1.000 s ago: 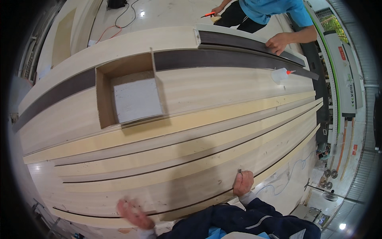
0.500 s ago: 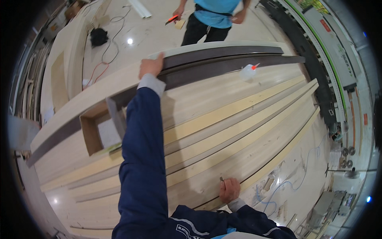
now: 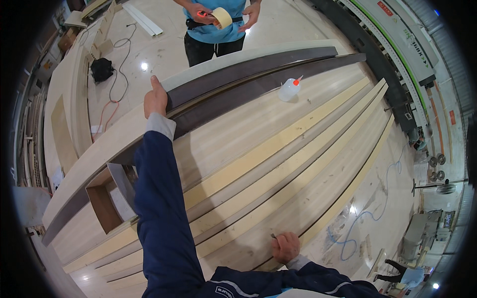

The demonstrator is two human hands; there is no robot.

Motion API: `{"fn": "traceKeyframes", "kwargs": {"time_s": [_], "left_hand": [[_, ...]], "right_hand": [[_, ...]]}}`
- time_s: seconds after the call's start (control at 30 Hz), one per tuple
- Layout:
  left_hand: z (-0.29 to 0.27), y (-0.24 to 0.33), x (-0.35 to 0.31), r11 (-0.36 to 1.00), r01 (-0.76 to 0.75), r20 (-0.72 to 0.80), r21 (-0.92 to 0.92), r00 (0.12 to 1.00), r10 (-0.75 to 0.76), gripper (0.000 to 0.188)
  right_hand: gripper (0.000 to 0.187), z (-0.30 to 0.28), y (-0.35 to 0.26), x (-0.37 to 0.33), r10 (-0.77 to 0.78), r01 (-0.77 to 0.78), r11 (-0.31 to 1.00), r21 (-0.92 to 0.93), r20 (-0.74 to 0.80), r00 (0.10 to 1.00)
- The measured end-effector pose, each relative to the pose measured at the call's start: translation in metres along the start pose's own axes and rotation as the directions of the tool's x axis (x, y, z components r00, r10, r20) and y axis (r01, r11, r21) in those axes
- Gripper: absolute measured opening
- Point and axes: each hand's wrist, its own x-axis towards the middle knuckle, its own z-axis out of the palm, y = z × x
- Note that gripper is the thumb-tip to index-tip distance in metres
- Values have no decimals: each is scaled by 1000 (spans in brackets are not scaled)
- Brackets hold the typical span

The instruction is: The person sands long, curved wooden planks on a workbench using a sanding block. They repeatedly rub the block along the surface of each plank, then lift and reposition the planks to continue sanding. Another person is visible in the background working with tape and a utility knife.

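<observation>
My left hand [image 3: 156, 99] reaches across the pale wood boards [image 3: 228, 141] with its thumb raised. Its fingers are closed over the near-left end of a dark brown strip [image 3: 238, 74] that lies along the far edge. Close to my body, my right hand [image 3: 285, 247] is closed low over the boards. A small dark tip of something [image 3: 273, 236] pokes out between its fingers; the rest is hidden. A white squeeze bottle [image 3: 289, 90] with a red cap stands beyond the yellowish strips [image 3: 278, 141]. An open cardboard box [image 3: 102, 198] sits left of my left forearm.
Across the boards stands a person in a blue shirt [image 3: 213, 37], holding a roll of tape [image 3: 222, 18] and a red-orange tool [image 3: 201, 14]. A long machine [image 3: 397, 39] runs along the right. Cables [image 3: 130, 49] and a black bundle [image 3: 102, 70] lie on the floor.
The view has shifted, and both hands keep about the same places on the boards. The person opposite has raised their hands and now holds the tape roll in front of their body.
</observation>
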Motion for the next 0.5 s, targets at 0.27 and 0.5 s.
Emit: {"fn": "traceKeyframes", "kwargs": {"time_s": [0.27, 0.5], "left_hand": [[4, -6, -25, 876, -460, -382, -147, 843, 379, 50], [10, -21, -13, 808, -575, -412, -130, 773, 483, 43]], "right_hand": [[11, -3, -2, 2, 24, -24, 1000, 17, 7, 1000], [10, -2, -3, 2, 17, -17, 1000, 12, -1, 1000]]}}
